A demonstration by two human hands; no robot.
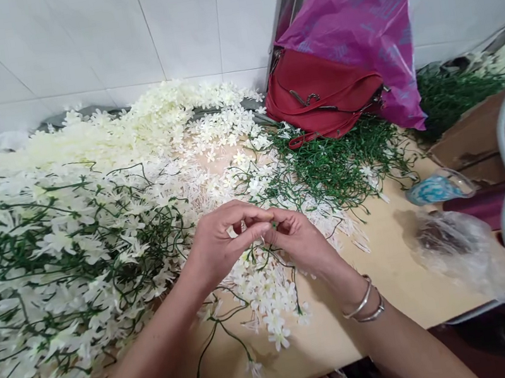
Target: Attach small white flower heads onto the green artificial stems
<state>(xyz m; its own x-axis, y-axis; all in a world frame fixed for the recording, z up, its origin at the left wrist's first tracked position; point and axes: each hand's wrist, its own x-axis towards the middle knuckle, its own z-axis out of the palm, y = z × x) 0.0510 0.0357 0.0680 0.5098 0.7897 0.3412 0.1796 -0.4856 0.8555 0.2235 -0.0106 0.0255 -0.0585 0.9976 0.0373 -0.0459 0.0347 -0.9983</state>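
Tan tabletop [380, 271] is being covered at left by white artificial flowers [57, 240]. At centre, a green stem [274, 226] is being pinched in the fingertips of left hand [218, 243] and right hand [302, 240]; fitting is seemingly being done, steady alignment being called for next.

Handwork place, artificial-flower assembly; workshop or home, cannot tell which. Evidence: white tiled wall [183, 27]; pale worktop [391, 275]; white artificial flowers [59, 240], heaped in bulk; green stems [341, 159], massed; red bag [318, 92], personal.
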